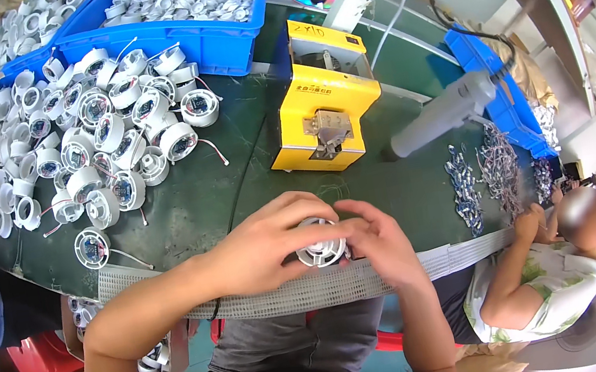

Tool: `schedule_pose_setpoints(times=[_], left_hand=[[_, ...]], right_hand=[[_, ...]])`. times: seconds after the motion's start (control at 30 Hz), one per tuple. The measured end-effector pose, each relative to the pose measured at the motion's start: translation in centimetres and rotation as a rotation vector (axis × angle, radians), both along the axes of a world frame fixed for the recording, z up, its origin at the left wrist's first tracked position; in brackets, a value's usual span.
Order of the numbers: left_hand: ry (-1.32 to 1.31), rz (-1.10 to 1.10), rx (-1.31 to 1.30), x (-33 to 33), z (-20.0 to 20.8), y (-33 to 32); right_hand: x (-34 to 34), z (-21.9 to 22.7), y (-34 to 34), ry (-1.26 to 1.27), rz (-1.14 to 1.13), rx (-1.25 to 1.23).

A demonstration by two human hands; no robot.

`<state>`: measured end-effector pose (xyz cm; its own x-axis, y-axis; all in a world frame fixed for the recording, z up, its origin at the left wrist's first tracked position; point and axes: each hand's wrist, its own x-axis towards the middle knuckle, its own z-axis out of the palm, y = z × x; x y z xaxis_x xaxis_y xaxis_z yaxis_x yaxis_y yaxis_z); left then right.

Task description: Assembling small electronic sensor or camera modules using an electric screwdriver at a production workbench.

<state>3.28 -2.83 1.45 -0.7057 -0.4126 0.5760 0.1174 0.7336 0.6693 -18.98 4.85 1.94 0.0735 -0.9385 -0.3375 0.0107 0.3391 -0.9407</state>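
Observation:
Near the front edge of the table, a white round plastic housing [321, 253] with a slotted rim is held in my left hand [264, 243], whose fingers curl around its left and far sides. My right hand [384, 241] closes on the housing's right edge with bent fingers. Its fingertips partly hide that edge, and something small and dark shows beside them. To the left lies a single white housing [92, 248] with a circuit board inside and a thin wire trailing out. Beyond it spreads a large heap of similar housings [106, 143], many with boards and wires.
A yellow machine [323, 103] stands ahead, beside a grey cylindrical tool [444, 114]. Blue bins [196, 45] full of white parts line the back left. Wired components [464, 190] lie at right near a seated person [540, 264]. White mesh [293, 295] covers the front edge. Another person's arm shows far left.

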Motion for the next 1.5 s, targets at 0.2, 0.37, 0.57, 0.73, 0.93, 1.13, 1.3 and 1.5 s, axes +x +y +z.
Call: schedule_pose_setpoints(times=[0.2, 0.37, 0.57, 0.73, 0.93, 1.13, 1.3, 1.5], left_hand=[[-0.03, 0.086, -0.198, 0.3, -0.2, 0.0], [-0.019, 0.152, -0.422, 0.5, -1.0, -0.3], [-0.008, -0.067, 0.844, 0.4, -0.9, 0.2], [0.18, -0.283, 1.398, -0.1, -2.3, -0.6], [0.134, -0.368, 1.441, -0.3, -2.6, -0.3], [0.083, -0.249, 1.385, -0.7, -1.9, 0.3], [0.126, -0.232, 1.267, -0.6, -2.3, 0.1], [0.344, -0.146, 1.414, -0.3, -1.6, -0.1]], right_hand=[[0.7, -2.1, 0.2, -0.143, -0.142, -0.104], [2.8, -2.1, 0.4, -0.251, -0.256, -0.134], [3.2, -3.3, 2.1, -0.108, -0.267, -0.302], [5.5, -2.6, 1.8, 0.049, -0.281, -0.486], [6.4, -3.0, 1.5, 0.329, -0.447, -0.516], [7.0, -3.5, 1.5, 0.366, -0.463, -0.528], [6.8, -2.2, 1.0, 0.271, -0.41, -0.528], [3.8, -2.4, 1.1, 0.875, -0.291, -0.906]])
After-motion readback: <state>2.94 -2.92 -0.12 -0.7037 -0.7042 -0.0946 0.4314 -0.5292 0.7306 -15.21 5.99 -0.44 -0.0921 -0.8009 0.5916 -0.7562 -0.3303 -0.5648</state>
